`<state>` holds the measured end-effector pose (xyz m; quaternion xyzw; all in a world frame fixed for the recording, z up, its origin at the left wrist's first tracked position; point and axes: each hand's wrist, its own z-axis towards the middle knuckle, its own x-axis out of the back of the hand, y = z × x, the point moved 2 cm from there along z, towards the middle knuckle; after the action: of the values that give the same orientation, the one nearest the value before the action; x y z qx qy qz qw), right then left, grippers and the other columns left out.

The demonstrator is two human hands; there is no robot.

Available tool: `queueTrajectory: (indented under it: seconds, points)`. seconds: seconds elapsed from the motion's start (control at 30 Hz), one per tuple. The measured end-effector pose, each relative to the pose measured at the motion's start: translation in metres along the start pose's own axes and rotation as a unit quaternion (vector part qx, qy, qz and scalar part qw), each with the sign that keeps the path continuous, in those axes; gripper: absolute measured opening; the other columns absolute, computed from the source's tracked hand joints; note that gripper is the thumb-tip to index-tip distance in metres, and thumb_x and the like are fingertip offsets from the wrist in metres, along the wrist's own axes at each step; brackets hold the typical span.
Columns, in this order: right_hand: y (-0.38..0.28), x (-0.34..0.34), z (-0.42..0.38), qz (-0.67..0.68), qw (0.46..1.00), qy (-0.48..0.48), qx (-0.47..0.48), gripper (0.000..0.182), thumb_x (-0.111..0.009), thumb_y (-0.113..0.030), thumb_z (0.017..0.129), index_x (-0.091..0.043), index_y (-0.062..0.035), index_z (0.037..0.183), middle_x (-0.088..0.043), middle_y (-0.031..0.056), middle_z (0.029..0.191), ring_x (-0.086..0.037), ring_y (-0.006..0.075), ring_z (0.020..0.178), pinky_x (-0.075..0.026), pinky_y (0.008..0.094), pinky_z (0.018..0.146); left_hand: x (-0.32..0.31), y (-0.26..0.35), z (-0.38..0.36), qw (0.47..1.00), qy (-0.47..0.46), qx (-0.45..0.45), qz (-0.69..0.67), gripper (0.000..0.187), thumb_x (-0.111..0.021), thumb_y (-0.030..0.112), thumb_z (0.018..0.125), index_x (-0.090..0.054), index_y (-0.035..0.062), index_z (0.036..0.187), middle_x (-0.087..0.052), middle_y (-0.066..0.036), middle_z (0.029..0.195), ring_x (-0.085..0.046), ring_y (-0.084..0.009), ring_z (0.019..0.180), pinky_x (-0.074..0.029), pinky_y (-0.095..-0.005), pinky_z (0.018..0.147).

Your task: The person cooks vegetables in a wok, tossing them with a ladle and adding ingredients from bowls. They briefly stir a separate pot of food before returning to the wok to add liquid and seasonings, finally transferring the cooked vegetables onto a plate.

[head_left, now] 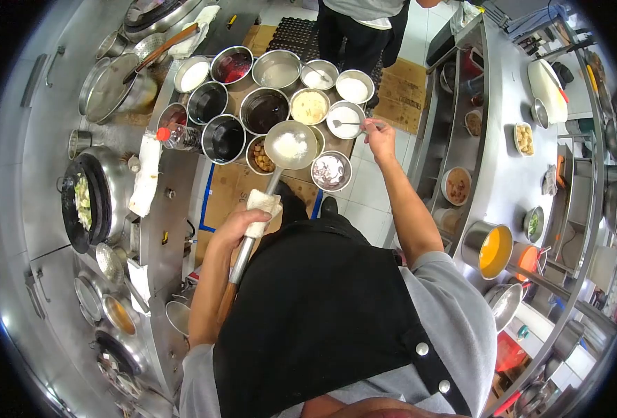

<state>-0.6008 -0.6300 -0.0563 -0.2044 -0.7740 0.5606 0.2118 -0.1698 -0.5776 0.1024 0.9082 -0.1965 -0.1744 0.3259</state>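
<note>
Left hand (242, 226) gripped the ladle (291, 145), white seasoning already in; right hand (379, 134) pinched a spoon (346, 124) over the two o'clock bowl (344, 118), more scooping seemingly ahead.

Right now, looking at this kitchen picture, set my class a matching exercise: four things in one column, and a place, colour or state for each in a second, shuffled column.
Things
1. ladle
2. small spoon
3. wok
4. tall steel pot

Descriptions
A. holds orange liquid
B. held in the right hand
C. holds green vegetables
D. carries white powder, its handle gripped by the left hand through a white cloth

Pairs: 1-D, 2-B, 3-C, 4-A
</note>
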Motion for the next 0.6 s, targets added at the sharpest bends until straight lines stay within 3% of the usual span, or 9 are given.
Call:
queueTrajectory:
  seconds: [0.17, 0.27, 0.47, 0.6]
  points:
    - [-0.018, 0.013, -0.007, 0.028, 0.999, 0.02, -0.029, 0.021, -0.071, -0.015, 0.096, -0.073, 0.0021, 0.108, -0.078, 0.0099, 0.089, -0.058, 0.0113, 0.057, -0.046, 0.0281, 0.052, -0.009, -0.002, 0.004, 1.0, 0.0, 0.006, 0.011, 0.025, -0.072, 0.02, 0.087, -0.072, -0.0011, 0.101, -0.07, -0.008, 0.084, -0.067, -0.0175, 0.072, -0.053, -0.03, 0.067]
    - [0.002, 0.0, 0.012, 0.015, 1.0, 0.005, 0.002, 0.021, -0.071, -0.017, 0.097, -0.074, 0.0014, 0.107, -0.079, 0.01, 0.09, -0.059, 0.012, 0.057, -0.047, 0.0291, 0.052, -0.014, -0.008, 0.005, 1.0, -0.001, 0.006, -0.001, 0.028, -0.074, 0.019, 0.086, -0.071, 0.0005, 0.108, -0.067, -0.003, 0.085, -0.062, -0.0118, 0.072, -0.048, -0.0282, 0.062]
    - [0.006, -0.013, 0.015, -0.036, 0.999, -0.01, -0.002, 0.02, -0.07, -0.015, 0.099, -0.072, 0.0026, 0.109, -0.078, 0.0111, 0.089, -0.058, 0.0126, 0.055, -0.045, 0.0286, 0.049, -0.016, -0.013, 0.001, 1.0, -0.005, 0.006, 0.004, 0.026, -0.074, 0.019, 0.086, -0.071, 0.0015, 0.106, -0.067, -0.002, 0.085, -0.062, -0.0121, 0.072, -0.047, -0.0279, 0.062]
    - [-0.016, 0.01, -0.006, 0.052, 0.997, -0.002, -0.052, 0.021, -0.071, -0.016, 0.098, -0.073, 0.0018, 0.109, -0.078, 0.0113, 0.089, -0.059, 0.0122, 0.056, -0.044, 0.0278, 0.048, -0.018, -0.012, 0.0, 1.0, 0.004, 0.01, 0.018, 0.024, -0.074, 0.021, 0.086, -0.071, 0.0019, 0.101, -0.068, -0.003, 0.084, -0.063, -0.0131, 0.073, -0.048, -0.0282, 0.064]
